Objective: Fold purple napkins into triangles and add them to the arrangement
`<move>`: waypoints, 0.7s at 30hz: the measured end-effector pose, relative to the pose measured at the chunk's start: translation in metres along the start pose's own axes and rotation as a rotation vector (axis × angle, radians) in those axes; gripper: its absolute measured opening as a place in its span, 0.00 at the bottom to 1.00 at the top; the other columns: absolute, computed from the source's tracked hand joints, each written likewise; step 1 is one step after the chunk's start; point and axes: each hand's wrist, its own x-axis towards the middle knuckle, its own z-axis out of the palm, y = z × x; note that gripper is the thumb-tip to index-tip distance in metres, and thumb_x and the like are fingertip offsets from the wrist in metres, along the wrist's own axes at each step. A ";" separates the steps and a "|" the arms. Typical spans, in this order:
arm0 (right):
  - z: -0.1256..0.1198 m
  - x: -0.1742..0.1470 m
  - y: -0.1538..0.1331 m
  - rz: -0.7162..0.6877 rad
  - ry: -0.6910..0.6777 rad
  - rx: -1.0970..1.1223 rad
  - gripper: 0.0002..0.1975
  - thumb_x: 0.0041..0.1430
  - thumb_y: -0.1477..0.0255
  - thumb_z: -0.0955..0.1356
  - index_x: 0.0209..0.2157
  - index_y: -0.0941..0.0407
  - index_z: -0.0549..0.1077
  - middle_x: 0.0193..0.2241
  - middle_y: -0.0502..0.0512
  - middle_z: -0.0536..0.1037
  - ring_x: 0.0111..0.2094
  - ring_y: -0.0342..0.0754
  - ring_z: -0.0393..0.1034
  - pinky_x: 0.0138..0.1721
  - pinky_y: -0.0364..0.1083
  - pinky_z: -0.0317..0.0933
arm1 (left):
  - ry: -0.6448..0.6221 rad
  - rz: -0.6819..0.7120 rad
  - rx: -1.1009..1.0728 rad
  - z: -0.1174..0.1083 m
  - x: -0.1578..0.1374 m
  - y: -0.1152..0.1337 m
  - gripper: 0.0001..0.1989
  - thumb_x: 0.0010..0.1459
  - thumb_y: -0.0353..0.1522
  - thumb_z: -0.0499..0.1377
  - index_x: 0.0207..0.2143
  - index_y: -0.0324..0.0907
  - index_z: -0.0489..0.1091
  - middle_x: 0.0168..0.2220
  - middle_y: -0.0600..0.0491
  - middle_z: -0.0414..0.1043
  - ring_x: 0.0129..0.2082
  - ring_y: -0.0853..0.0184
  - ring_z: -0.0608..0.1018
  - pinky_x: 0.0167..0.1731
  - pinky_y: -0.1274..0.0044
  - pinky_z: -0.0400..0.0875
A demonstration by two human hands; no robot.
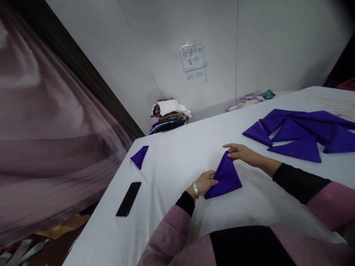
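A purple cloth napkin (227, 176), folded into a triangle, lies on the white-covered table in front of me. My left hand (205, 181), with a silver bracelet at the wrist, grips its left edge, thumb on top and the other fingers partly hidden behind the fold. At the top corner, my right hand (240, 153) pinches the cloth between thumb and fingers, with the index finger stretched out to the left. A smaller folded purple napkin (139, 156) lies apart near the table's left edge.
Several folded purple napkins (298, 147) overlap at the right on the table (177, 159). A black phone (128, 199) lies at the left. Piled cloths (168, 116) stand by the wall beyond the far edge. A pinkish curtain (50, 129) hangs at the left.
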 end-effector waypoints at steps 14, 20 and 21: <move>0.005 -0.002 0.027 0.043 0.119 0.180 0.24 0.49 0.66 0.70 0.48 0.55 0.67 0.30 0.51 0.73 0.32 0.46 0.70 0.39 0.50 0.66 | -0.019 0.109 0.015 0.011 0.002 0.003 0.46 0.38 0.21 0.53 0.62 0.47 0.45 0.52 0.50 0.66 0.38 0.66 0.74 0.31 0.77 0.67; 0.012 -0.012 0.050 0.176 0.071 0.304 0.28 0.51 0.67 0.70 0.54 0.55 0.63 0.35 0.55 0.76 0.35 0.48 0.72 0.43 0.50 0.66 | -0.020 0.015 -0.158 0.015 0.003 -0.002 0.46 0.35 0.21 0.52 0.61 0.42 0.48 0.49 0.49 0.70 0.35 0.67 0.75 0.27 0.79 0.65; 0.013 -0.014 0.053 0.184 0.060 0.307 0.29 0.51 0.67 0.70 0.55 0.55 0.62 0.35 0.55 0.77 0.35 0.48 0.72 0.43 0.50 0.66 | -0.028 0.008 -0.166 0.015 0.002 -0.003 0.46 0.35 0.21 0.52 0.61 0.42 0.48 0.49 0.49 0.70 0.35 0.67 0.75 0.27 0.79 0.65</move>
